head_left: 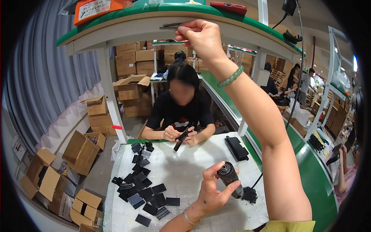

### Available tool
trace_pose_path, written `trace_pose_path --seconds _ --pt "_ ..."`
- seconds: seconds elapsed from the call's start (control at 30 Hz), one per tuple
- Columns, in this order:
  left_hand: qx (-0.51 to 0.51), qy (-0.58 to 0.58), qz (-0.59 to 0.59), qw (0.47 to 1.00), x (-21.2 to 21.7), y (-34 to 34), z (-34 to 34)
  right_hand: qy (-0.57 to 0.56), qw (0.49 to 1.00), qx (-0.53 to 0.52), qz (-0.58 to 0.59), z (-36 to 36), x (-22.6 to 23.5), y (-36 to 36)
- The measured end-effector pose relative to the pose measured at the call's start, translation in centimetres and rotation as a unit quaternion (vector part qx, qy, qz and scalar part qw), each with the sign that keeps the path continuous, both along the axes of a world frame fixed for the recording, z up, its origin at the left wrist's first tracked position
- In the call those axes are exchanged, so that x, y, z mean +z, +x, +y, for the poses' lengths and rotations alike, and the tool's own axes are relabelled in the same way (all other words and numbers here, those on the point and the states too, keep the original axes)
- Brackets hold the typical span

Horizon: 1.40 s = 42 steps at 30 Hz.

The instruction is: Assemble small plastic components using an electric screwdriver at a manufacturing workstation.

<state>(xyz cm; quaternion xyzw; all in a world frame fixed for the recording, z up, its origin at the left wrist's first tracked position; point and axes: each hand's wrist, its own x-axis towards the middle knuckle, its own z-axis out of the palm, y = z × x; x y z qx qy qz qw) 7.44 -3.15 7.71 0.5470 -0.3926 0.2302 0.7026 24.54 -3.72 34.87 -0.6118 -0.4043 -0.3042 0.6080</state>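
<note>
My left hand (214, 189) is wrapped round a black electric screwdriver (228, 176) above the white tabletop (185, 170). The tool's round nose points up toward me. My right hand (201, 36), with a green bead bracelet on its wrist, is raised to the front edge of the overhead shelf (127, 31). Its fingers pinch at thin dark metal rods (170, 26) lying along that edge; whether one is lifted free I cannot tell. Below the screwdriver lies a pile of small black screws (250, 195). Flat black plates (143, 189) lie scattered on the left of the table.
Across the table a co-worker (181, 104) holds a long black part (182, 137). A black casing (236, 149) lies at the far right. An orange box (98, 9) and red phone (228, 7) rest on the shelf. Open cartons (81, 152) stand at left; a green conveyor (317, 185) runs at right.
</note>
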Motion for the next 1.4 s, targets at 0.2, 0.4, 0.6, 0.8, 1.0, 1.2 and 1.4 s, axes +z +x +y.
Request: trace_pose_path --seconds 0.2,0.4,0.6,0.8,1.0,1.2,1.4 --pt "0.001 -0.034 -0.003 0.999 0.0 0.1 -0.4 -0.053 0.911 -0.354 -0.206 -0.5 0.1 -0.2" --pt "-0.004 -0.034 0.000 0.999 0.0 0.1 -0.3 -0.074 0.840 -0.396 -0.364 -1.8 0.3 1.4" --pt "-0.002 -0.005 0.001 1.000 -0.2 0.1 -0.1 -0.130 0.801 -0.441 -0.383 -1.5 -0.3 0.2" --pt "-0.010 -0.002 0.002 1.000 -0.3 0.1 -0.3 -0.112 0.807 -0.441 -0.376 -0.5 -0.6 0.8" --pt "-0.012 -0.004 0.000 1.000 -0.2 0.2 -0.3 -0.149 0.798 -0.464 -0.354 -0.7 -0.2 0.5" --pt "-0.007 -0.004 -0.004 1.000 -0.4 -0.1 -0.2 -0.165 0.790 -0.405 -0.430 -3.3 1.1 -0.4" --pt "0.002 -0.008 0.019 1.000 -0.6 -0.1 0.0 -0.175 0.908 -0.204 -0.322 -8.8 -0.1 -6.7"
